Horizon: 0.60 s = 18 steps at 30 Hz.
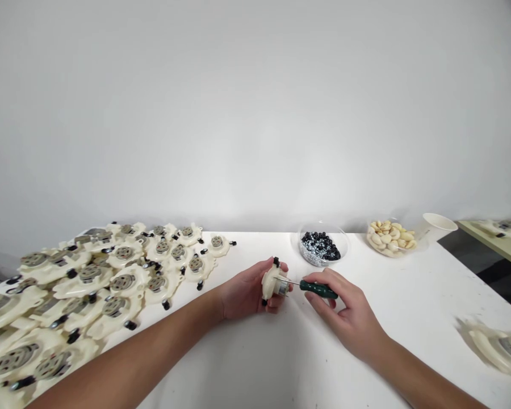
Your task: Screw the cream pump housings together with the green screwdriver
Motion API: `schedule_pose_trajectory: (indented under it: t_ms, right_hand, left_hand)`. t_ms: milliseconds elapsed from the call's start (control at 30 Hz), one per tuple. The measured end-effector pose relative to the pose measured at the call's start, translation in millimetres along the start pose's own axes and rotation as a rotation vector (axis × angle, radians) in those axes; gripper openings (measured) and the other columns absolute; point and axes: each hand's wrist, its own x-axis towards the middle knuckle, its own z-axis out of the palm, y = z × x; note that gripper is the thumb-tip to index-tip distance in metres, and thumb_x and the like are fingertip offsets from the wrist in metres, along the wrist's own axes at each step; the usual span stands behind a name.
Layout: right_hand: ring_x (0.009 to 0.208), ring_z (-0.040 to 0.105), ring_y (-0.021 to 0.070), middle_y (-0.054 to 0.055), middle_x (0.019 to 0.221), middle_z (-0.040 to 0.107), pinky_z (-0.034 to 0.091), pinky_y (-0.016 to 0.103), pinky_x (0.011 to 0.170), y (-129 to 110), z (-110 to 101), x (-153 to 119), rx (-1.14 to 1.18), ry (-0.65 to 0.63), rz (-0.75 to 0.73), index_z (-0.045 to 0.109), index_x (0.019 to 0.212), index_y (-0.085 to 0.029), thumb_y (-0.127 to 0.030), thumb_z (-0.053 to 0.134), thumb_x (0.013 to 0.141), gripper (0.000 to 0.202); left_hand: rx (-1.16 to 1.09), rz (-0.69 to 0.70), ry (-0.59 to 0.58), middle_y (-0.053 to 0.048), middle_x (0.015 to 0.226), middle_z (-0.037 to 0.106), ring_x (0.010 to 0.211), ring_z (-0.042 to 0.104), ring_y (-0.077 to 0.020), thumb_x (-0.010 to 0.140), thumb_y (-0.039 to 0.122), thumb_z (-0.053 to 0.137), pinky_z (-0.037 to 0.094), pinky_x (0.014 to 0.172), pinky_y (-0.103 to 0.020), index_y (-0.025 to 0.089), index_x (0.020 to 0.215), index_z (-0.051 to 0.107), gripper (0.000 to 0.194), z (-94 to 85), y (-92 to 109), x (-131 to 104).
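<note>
My left hand (251, 289) is closed around a small cream plastic motor housing (271, 279) with black end pieces and a silvery motor body on its right side. In my right hand (351, 309) is a screwdriver (319, 289) with a dark green handle. Its thin metal shaft points left, and the tip meets the cream plastic of the housing; the exact contact spot is too small to make out. Both hands are above the white table (238, 363).
Many similar motor housings (123, 281) are heaped on the left. At the back stand a clear bowl (344, 244) of small black and metallic parts and another bowl of cream caps (392, 236). A white cup (438, 226) leans beside it. One more housing (500, 346) lies at right.
</note>
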Motion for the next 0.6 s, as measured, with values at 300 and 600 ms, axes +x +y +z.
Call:
schedule_pose_trajectory:
  t_ms: [300, 600]
  right_hand:
    - [0.073, 0.058, 0.0177, 0.006, 0.096, 0.068, 0.046, 0.029, 0.058, -3.6, -3.4, 0.4, 0.006, 0.164, 0.051, 0.066, 0.109, -0.024, -0.033, 0.06, 0.1, 0.014]
    - [0.075, 0.057, 0.0174, 0.006, 0.102, 0.069, 0.045, 0.027, 0.056, 4.8, 1.1, -1.2, 0.001, 0.154, 0.056, 0.068, 0.11, -0.025, -0.035, 0.061, 0.099, 0.016]
  left_hand:
    - [-0.032, -0.016, -0.02, -0.007, 0.105, 0.063, 0.062, 0.05, -0.0124, 0.098, 0.059, 0.052, 0.033, 0.061, -0.028, 0.024, 0.109, 0.057, 0.037, 2.3, 2.7, 0.0]
    - [-0.017, -0.006, -0.015, -0.007, 0.106, 0.063, 0.063, 0.049, -0.0124, 0.099, 0.06, 0.052, 0.033, 0.062, -0.028, 0.024, 0.113, 0.057, 0.039, 1.1, 1.0, 0.0]
